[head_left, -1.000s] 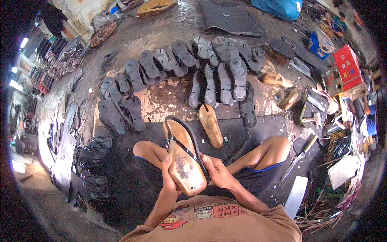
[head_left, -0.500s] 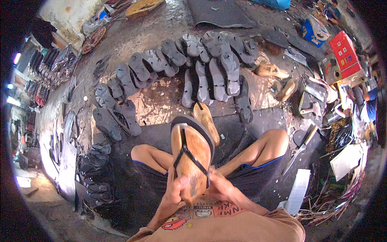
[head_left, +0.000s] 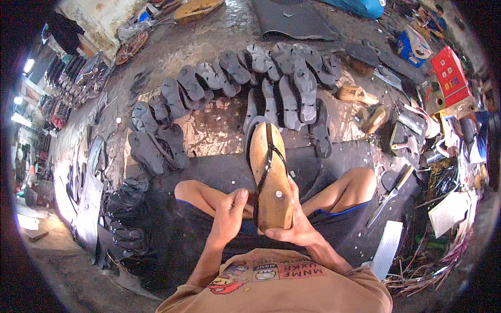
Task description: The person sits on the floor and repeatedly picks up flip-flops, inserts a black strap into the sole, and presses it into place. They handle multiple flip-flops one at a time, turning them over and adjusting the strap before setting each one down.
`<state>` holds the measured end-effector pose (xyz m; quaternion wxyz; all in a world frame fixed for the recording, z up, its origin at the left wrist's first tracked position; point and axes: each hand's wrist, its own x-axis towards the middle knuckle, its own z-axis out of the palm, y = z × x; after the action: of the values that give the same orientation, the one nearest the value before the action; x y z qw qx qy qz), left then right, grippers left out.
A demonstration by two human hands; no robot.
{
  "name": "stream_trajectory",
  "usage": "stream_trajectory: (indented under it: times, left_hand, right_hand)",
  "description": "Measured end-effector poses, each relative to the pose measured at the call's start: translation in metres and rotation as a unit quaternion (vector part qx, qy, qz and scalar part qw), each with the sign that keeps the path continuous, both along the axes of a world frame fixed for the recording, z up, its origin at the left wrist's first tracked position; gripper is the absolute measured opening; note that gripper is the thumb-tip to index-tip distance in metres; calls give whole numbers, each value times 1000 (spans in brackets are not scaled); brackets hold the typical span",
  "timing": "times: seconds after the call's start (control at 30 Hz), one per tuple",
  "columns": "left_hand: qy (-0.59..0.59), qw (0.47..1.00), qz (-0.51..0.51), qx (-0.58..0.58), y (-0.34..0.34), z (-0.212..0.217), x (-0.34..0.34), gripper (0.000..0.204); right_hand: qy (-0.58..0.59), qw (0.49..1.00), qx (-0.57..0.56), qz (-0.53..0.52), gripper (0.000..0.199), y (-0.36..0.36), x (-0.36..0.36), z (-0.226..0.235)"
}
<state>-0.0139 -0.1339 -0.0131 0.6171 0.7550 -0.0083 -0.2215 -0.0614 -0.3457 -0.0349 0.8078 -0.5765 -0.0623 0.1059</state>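
My right hand (head_left: 296,221) grips a wooden shoe last (head_left: 271,208) near its heel, the thumb across the lower end and the fingers along the right side. A black flip-flop is fitted on the last; its thong strap (head_left: 269,159) crosses the wood and its dark sole shows along the left edge. The toe end points away from me. To the left of the last, my left hand (head_left: 229,214) is open with the thumb stretched up. Its fingers reach toward the last's side; whether they touch it is hard to see.
Grey sandal soles (head_left: 209,76) lie in an arc ahead. Other wooden lasts (head_left: 357,95) rest at the right. A knife (head_left: 391,193) lies beyond my right knee, near a white strip (head_left: 389,248). Black sandals (head_left: 128,214) are piled left. A red box (head_left: 451,75) stands far right.
The last with the flip-flop has tipped away from me and turned, its sole edge now showing at the left. My left hand has let go; the right still holds the heel.
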Motion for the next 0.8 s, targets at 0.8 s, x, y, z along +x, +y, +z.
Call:
stream_trajectory:
  times: [0.8]
  left_hand:
    - [249, 865, 117, -420, -28, -53, -2, 92]
  right_hand:
    - [-84, 981, -173, -32, 124, 31, 18, -10]
